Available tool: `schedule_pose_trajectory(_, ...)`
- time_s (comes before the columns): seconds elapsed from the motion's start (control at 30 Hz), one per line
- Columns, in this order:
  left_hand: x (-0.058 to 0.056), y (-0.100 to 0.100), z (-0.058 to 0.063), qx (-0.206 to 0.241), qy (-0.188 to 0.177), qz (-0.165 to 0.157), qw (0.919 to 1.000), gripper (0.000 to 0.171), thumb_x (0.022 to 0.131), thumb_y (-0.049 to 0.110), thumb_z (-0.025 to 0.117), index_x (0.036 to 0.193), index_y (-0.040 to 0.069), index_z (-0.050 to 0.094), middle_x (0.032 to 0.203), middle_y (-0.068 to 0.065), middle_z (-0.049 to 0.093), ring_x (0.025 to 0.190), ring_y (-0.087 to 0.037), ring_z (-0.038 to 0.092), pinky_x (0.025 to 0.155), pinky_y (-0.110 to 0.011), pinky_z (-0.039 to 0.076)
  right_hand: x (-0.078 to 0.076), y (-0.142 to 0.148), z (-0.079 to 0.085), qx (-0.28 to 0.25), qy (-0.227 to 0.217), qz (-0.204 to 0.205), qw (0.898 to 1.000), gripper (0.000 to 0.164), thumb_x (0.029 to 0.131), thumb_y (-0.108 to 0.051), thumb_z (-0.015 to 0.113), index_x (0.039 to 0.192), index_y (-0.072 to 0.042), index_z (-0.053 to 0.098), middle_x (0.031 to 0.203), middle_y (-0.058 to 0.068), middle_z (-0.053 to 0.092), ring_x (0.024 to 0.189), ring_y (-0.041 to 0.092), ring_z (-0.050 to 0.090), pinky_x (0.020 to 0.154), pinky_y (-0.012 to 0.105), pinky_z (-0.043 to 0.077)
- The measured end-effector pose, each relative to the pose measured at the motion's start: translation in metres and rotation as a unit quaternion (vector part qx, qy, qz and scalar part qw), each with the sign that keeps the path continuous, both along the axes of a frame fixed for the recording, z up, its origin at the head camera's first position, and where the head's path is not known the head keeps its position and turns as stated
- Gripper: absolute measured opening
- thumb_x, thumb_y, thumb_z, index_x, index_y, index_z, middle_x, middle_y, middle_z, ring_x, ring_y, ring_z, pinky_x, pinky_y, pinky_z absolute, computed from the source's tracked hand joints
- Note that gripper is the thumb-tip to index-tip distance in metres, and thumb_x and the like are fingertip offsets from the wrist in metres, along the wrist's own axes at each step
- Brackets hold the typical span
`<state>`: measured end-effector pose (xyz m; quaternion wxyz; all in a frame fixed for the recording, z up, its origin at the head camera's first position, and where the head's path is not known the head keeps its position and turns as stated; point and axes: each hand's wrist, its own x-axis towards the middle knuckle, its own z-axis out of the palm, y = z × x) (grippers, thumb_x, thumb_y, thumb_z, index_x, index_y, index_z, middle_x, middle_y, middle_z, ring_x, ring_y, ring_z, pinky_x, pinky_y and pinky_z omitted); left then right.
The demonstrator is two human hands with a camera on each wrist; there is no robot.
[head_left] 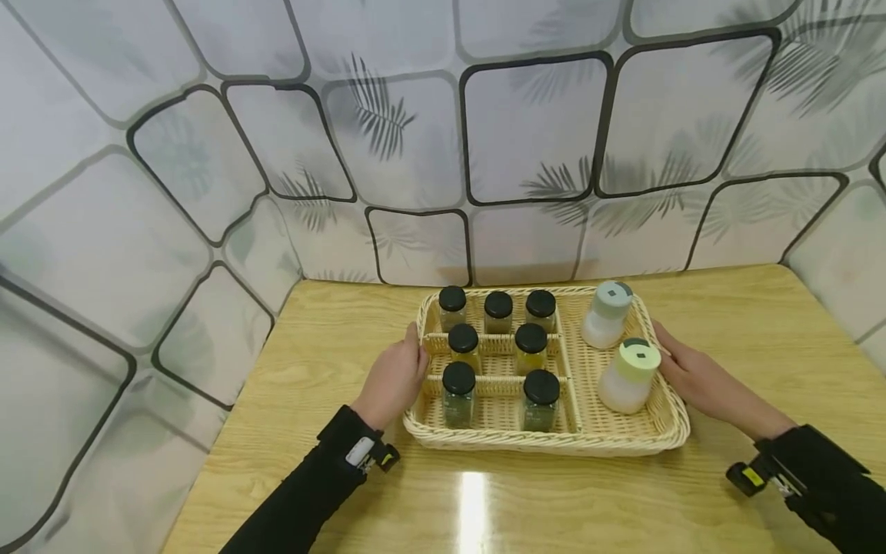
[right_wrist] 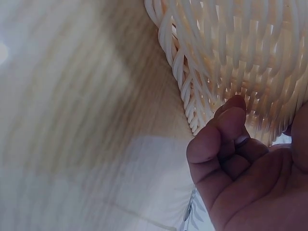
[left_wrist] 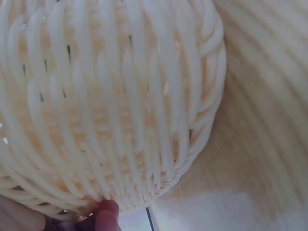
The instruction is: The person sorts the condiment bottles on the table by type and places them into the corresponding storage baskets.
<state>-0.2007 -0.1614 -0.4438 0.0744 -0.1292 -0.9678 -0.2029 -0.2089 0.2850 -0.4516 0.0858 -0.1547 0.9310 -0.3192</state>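
A pale wicker basket [head_left: 623, 442] with woven dividers spans the space between both hands. My left hand [head_left: 393, 381] grips its left end, thumb up by the rim; in the left wrist view the fingertips [left_wrist: 107, 211] show against the woven side. At the right end my right hand [head_left: 699, 377] holds the basket, and its curled fingers [right_wrist: 204, 144] touch the weave in the right wrist view. Several black-lidded glass jars [head_left: 459, 396] stand in the left compartments. To their right, a grey-topped white bottle [head_left: 604, 327] and a green-topped one [head_left: 626, 385] sit in the long compartment.
The basket is over a light wood table [head_left: 311, 338], near its back edge. Behind and to the left rises a wall covering [head_left: 533, 131] with a leaf and rounded-square pattern. A bright light reflection [head_left: 472, 508] lies on the tabletop in front.
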Motion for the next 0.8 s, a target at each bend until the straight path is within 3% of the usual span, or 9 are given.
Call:
schedule_pose_trajectory(0.3,-0.018,0.0,0.001,0.002,-0.021,0.0,0.9998,0.053,0.106,0.009,0.041,0.15,-0.017,0.027,0.058,0.003,0.034,0.046,-0.01,0.03,0.046,-0.025,0.023,-0.019,0.0,0.001,0.0,-0.009,0.008,1.0,0.065,0.112,-0.038,0.027,0.163,-0.011,-0.003,0.158,0.037,0.018,0.138,0.061,0.028,0.105,0.073,0.03)
schedule_pose_trajectory(0.6,-0.036,0.0,-0.001,0.006,-0.01,0.007,0.9999,0.054,0.105,0.011,0.044,0.149,-0.017,0.031,0.06,0.0,0.04,0.048,-0.015,0.038,0.046,-0.029,0.028,-0.035,0.001,0.002,-0.008,-0.011,0.013,1.0,0.065,0.112,-0.037,0.028,0.163,-0.011,-0.003,0.159,0.037,0.016,0.139,0.062,0.026,0.105,0.073,0.029)
schedule_pose_trajectory(0.8,-0.044,-0.001,-0.001,0.013,-0.012,0.004,0.9998,0.052,0.105,0.011,0.043,0.149,-0.015,0.033,0.059,0.001,0.037,0.046,-0.015,0.037,0.045,-0.029,0.027,-0.041,-0.001,0.001,0.007,-0.015,0.004,1.0,0.065,0.111,-0.04,0.025,0.162,-0.01,-0.003,0.157,0.039,0.018,0.135,0.061,0.036,0.102,0.071,0.036)
